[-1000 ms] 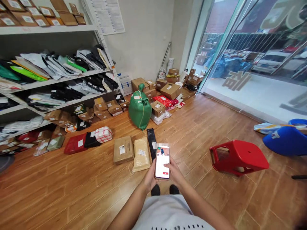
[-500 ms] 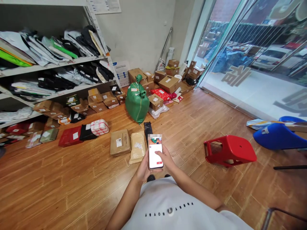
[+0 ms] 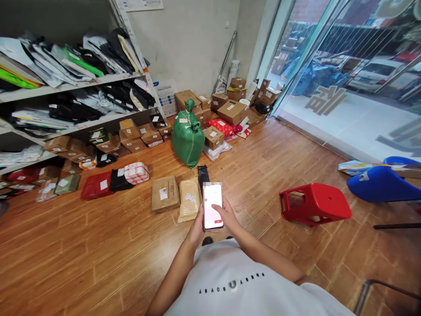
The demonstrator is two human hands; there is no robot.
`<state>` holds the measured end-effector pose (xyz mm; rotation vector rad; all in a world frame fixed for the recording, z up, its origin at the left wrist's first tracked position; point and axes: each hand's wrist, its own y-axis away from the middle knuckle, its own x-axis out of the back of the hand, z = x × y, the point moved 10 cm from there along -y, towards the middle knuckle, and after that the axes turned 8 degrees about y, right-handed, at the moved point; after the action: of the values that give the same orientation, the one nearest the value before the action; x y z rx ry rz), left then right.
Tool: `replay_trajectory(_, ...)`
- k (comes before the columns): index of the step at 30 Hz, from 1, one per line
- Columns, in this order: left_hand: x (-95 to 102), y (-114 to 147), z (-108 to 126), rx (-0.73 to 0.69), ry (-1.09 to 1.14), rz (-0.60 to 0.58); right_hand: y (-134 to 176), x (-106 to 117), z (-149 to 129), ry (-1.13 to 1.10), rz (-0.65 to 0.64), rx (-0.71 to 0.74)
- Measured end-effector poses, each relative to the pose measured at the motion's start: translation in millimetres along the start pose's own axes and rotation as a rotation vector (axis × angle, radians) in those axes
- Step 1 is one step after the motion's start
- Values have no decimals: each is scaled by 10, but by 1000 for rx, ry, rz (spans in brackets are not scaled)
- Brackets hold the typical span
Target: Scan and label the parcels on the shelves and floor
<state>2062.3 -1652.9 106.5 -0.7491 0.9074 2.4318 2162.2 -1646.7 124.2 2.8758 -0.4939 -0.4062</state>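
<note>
A smartphone (image 3: 210, 215) with a lit, mostly white screen is held upright in front of my body. My left hand (image 3: 197, 228) grips its left side and lower back. My right hand (image 3: 228, 216) wraps the right edge, its thumb lying over the middle of the screen. A red button shows near the bottom of the display. Beyond the phone, on the floor, lie a flat cardboard parcel (image 3: 165, 194), a tan padded parcel (image 3: 189, 199) and a narrow black package (image 3: 203, 174), partly hidden by the phone.
A green tied sack (image 3: 187, 142) stands ahead, beside stacked cardboard boxes (image 3: 232, 112). Shelves (image 3: 98, 81) full of bagged parcels line the left. To the right are a red plastic stool (image 3: 316, 202), a blue chair (image 3: 375, 184) and a glass door (image 3: 329, 101).
The phone's screen has changed: the coloured picture at its top has given way to white. Both hands keep their hold, and the view has shifted slightly.
</note>
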Motion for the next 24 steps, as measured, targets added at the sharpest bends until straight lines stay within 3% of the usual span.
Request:
replay_trajectory(3,-37,16,7,29,17,-9,31,33,-44,7,-42,27)
replay_trajectory(10,-59,47,24,23,42,-25,129,40,-220,241,-238,243)
replay_trajectory(24,-104,24,7,14,116,-77,106,85,-189,206,-277,240)
